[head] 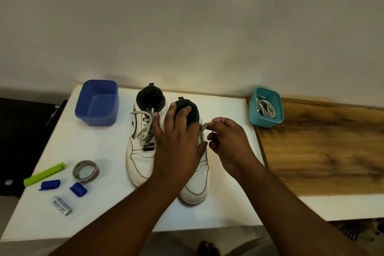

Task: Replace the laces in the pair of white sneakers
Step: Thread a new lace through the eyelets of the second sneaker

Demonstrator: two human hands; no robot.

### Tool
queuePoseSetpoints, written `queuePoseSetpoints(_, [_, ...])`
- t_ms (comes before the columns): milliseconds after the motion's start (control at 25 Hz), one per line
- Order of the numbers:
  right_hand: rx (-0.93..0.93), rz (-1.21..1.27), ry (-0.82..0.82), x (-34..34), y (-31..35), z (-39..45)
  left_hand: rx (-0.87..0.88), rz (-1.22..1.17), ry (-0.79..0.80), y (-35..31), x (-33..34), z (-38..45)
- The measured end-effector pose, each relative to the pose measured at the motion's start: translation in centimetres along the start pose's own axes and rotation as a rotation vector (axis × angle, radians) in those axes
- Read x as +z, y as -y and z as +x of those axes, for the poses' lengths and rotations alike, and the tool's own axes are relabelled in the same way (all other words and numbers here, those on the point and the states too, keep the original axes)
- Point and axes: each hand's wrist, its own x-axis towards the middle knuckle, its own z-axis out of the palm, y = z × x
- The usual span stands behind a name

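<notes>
Two white leather high-top sneakers with dark padded collars stand side by side, toes toward the viewer, at the middle of the white table (104, 151). The left-hand sneaker (141, 158) is laced with a loose grey-white lace (145, 129); the right-hand sneaker (195, 189) is the one in hand. The left hand (176, 141) lies spread over its tongue and collar, fingers straight and pressing down, gripping nothing. At about three o'clock from it, the right hand (228, 141) pinches a loop of the old lace (204, 125) between thumb and forefinger, the other fingers curled under; the pull looks to be outward and up from the top eyelets, though the eyelets themselves are hidden by the left hand. At two o'clock from the shoes a teal plastic tub (270, 122) holds a coil of pale replacement laces (266, 108); at ten o'clock sits a blue plastic tub (96, 118). I judge this the early unlacing step on the first shoe. The risk: a sharp tug could snag the aglet in an eyelet and drag the shoe sideways into its neighbour, or tighten the crossings lower down instead of freeing them. The holding hand also covers the lacing, so a caught strand may go unseen. Easing out one crossing at a time would avoid this.
</notes>
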Motion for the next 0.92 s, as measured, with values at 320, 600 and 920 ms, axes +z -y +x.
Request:
queuePoseSetpoints(320, [0.096, 0.126, -0.096, 0.3, 0.0, 0.2, -0.005, -0.006, -0.045, -0.5, 0.6, 0.6])
queuePoseSetpoints(600, [0.042, 0.480, -0.208, -0.5, 1.1, 0.2, -0.112, -0.205, -0.039, 1.2, -0.2, 1.3])
queuePoseSetpoints(920, [-0.396, -0.202, 0.075, 1.3, 1.1, -1.9, -0.371, -0.409, -0.017, 5.2, -3.5, 1.8])
